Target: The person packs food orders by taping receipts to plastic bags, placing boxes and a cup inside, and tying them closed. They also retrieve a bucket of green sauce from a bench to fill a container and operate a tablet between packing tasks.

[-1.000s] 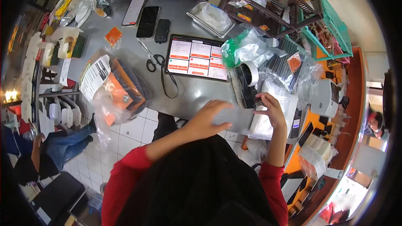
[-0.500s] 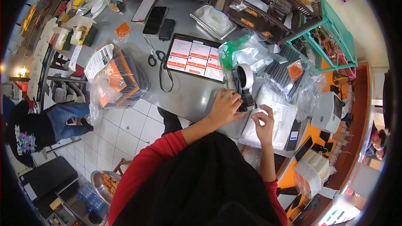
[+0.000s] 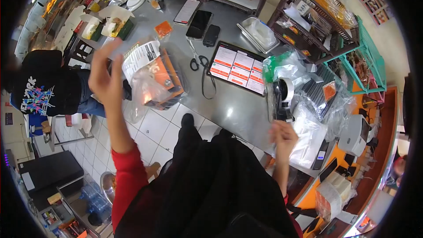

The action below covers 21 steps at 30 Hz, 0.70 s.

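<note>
My left hand [image 3: 106, 72] is raised beside the bagged orange-and-black box [image 3: 163, 77], fingers apart and somewhat blurred, with nothing visible in it. A white printed slip [image 3: 142, 57] lies on the box, and clear plastic wraps round it. Just in front of the black tape dispenser [image 3: 282, 94] is my right hand [image 3: 284, 137], its fingers drawn together in a pinch. Whatever sits between those fingers is too small or blurred to make out. A stack of clear plastic bags [image 3: 308, 132] lies to the right of that hand.
A tablet [image 3: 238, 67], scissors [image 3: 197, 57] and phones [image 3: 199, 24] lie on the metal table [image 3: 229, 110]. Open food boxes [image 3: 115, 23] stand at the far left. Brown racks [image 3: 304, 22] and a green basket [image 3: 363, 61] line the back right. Another person [image 3: 44, 83] is at the left.
My left hand has left the tape dispenser and swung left to the bagged box. My right hand stays near the dispenser, fingers still pinched. The view has shifted, and the other person appears closer.
</note>
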### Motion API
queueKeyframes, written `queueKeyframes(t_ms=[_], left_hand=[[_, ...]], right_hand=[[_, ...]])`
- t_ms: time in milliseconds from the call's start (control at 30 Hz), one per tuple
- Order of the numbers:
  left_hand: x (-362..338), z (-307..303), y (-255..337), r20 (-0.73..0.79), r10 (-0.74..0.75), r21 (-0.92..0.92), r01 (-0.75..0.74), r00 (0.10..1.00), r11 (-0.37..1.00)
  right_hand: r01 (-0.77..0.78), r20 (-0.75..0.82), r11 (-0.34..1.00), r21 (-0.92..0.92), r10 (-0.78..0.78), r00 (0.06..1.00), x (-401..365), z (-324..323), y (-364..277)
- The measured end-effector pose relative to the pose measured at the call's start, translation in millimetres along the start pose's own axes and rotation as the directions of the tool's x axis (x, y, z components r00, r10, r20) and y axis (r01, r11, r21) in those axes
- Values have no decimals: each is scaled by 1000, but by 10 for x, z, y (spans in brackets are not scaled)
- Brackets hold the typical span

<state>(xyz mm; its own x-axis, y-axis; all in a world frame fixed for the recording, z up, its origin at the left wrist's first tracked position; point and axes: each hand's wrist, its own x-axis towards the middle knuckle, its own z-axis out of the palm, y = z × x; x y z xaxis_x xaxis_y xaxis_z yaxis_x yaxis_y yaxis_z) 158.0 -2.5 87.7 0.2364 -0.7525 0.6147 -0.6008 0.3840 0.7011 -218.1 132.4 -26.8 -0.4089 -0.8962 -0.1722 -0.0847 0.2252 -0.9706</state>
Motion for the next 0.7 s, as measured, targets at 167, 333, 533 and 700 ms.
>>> queueKeyframes(t_ms=[167, 333, 533, 700], left_hand=[[455, -91, -2225, 631, -146, 0, 188, 762, 982], [527, -122, -2794, 845, 54, -403, 568, 532, 718], [593, -102, -3106, 855, 225, -435, 409, 467, 802], [619, -10, -3538, 882, 294, -398, 251, 368, 882]], right_hand=[[89, 318, 985, 148, -132, 939, -329, 1324, 262], [204, 106, 944, 261, -238, 966, -616, 2525, 470], [307, 108, 943, 128, -321, 941, -707, 3290, 629], [419, 136, 906, -55, -409, 903, -584, 3530, 806]])
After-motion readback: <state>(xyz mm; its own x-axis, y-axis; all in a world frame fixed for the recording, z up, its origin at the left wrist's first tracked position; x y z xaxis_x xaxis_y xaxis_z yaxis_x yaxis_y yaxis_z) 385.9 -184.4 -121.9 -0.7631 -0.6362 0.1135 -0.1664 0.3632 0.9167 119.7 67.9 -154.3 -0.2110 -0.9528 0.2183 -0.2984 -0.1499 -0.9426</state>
